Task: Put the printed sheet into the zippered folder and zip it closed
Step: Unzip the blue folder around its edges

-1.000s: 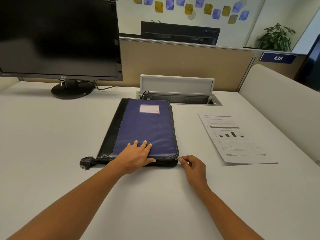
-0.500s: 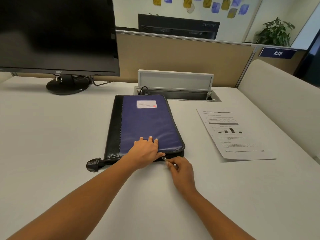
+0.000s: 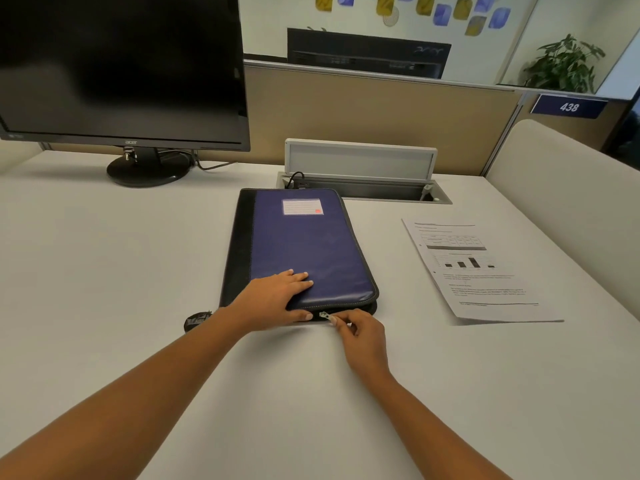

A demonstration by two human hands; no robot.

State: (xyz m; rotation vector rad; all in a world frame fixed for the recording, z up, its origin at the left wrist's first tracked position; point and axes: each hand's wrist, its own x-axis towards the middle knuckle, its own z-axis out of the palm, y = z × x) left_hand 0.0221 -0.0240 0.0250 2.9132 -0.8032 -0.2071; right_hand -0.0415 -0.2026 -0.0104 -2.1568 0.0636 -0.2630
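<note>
A blue zippered folder [image 3: 304,244] with a black spine lies flat in the middle of the white desk. My left hand [image 3: 273,301] presses flat on its near cover, fingers straight, thumb at the near edge. My right hand [image 3: 360,336] pinches the metal zipper pull [image 3: 325,316] on the folder's near edge, close to my left thumb. The printed sheet [image 3: 474,271], with a table, a bar chart and text, lies on the desk to the right of the folder, apart from it.
A black monitor [image 3: 121,71] on a round stand sits at the back left. An open cable box [image 3: 360,174] with a raised lid is behind the folder. A beige partition [image 3: 561,188] borders the desk on the right. A black strap end [image 3: 197,320] lies by my left wrist.
My right hand has drawn the zipper pull leftward along the near edge, from the folder's near right corner toward my left thumb. My left hand stayed pressed on the cover.
</note>
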